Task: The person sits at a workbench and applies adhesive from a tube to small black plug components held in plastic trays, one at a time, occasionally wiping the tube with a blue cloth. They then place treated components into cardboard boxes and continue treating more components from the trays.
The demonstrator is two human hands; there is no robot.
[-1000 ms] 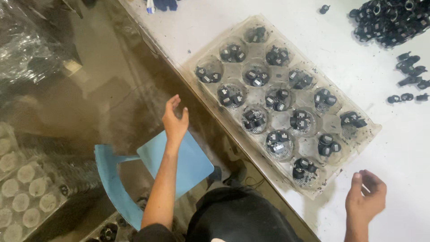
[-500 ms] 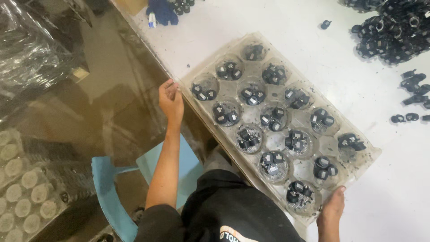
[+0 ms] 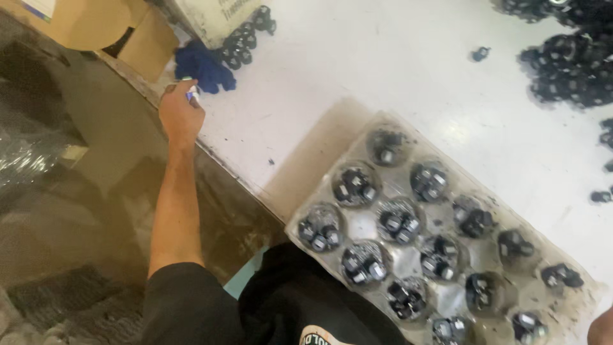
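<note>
Left hand (image 3: 181,115) at the white tabletop (image 3: 332,83) edge, grip closed on a small blue-and-white object (image 3: 190,96) beside the dark blue cloth (image 3: 204,67) — right hand (image 3: 602,327) barely in view, grip unreadable — clear plastic cavity tray (image 3: 408,246) of black parts overhangs the edge.

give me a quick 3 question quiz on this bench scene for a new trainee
1. True or false: the left hand rests on the clear plastic tray.
2. What do the round wells of the tray hold? A) small black parts B) white caps C) nothing
3. What lies on the white table just beyond the left hand?

Key
1. False: it is at the table's edge, well apart from the tray, closed round a small object too hidden to tell.
2. A: each well in view holds a cluster of small black parts.
3. A crumpled blue cloth, beside a cardboard box.

The right hand shows only at the picture's corner.
</note>
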